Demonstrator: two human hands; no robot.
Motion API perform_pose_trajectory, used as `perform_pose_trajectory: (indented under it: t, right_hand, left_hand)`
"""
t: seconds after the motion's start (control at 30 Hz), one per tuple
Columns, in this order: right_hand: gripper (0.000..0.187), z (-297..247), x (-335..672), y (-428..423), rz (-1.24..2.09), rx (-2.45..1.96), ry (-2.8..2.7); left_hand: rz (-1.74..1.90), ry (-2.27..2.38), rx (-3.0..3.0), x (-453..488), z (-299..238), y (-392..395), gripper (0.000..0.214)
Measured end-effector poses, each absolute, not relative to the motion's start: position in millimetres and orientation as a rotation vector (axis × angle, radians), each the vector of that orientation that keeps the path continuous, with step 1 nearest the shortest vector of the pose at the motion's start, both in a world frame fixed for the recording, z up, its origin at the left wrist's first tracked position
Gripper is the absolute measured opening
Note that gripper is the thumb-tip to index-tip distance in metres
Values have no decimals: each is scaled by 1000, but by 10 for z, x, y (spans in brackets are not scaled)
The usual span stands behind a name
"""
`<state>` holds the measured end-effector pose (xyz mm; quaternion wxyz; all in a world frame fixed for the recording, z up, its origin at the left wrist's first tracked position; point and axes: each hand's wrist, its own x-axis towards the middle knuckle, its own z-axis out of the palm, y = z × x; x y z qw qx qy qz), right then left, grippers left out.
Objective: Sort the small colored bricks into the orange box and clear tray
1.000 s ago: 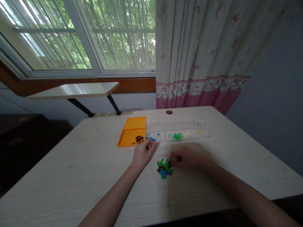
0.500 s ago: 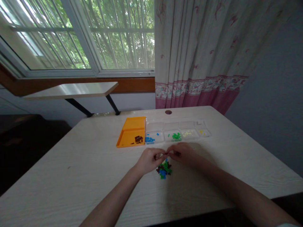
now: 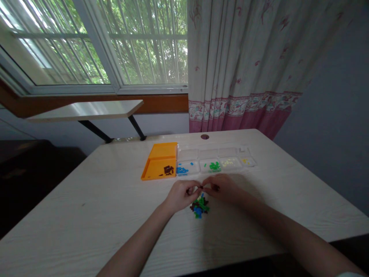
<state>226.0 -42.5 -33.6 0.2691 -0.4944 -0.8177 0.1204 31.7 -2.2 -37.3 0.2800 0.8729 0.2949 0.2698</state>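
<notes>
My left hand (image 3: 183,195) and my right hand (image 3: 221,188) meet fingertip to fingertip over the table. Both are closed in a pinch on a tiny dark brown piece (image 3: 201,187), largely covered by the fingers. Further brown bits (image 3: 216,187) show inside the curled fingers of the right hand, and something dark sits in the curl of the left. Just below the hands lies a small heap of plastic pieces (image 3: 199,207) in brown, green and blue. Whether the pinched piece is one or two joined parts is too small to tell.
Behind the hands, an open orange case (image 3: 152,169) holds brown pieces (image 3: 168,169). Beside it, clear trays (image 3: 198,161) hold blue pieces (image 3: 182,170), green pieces (image 3: 215,166), pale yellow pieces (image 3: 229,162) and yellow pieces (image 3: 245,161). A raised shelf (image 3: 95,109) stands at the back left of the table.
The fingertips have shifted very slightly, and the brown piece between them shows a little more. The heap and trays look the same.
</notes>
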Motion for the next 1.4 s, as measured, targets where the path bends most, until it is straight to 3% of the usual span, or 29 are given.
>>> perform_pose_trajectory:
  t: [0.43, 0.7, 1.1, 1.4]
  right_hand:
    - [17, -389, 2282, -397, 195, -1312, -2162]
    - [20, -320, 2267, -416, 286, -1401, -2181]
    - [23, -272, 2301, -450, 557, -1389, -2518]
    - [23, -240, 2289, -448, 592, -1453, -2485]
  left_hand:
    - [805, 840, 2357, 319, -445, 13, 20]
    - [844, 841, 2371, 308, -431, 9, 18]
    - [1490, 995, 2247, 215, -332, 38, 15]
    - [1539, 999, 2213, 207, -338, 32, 16]
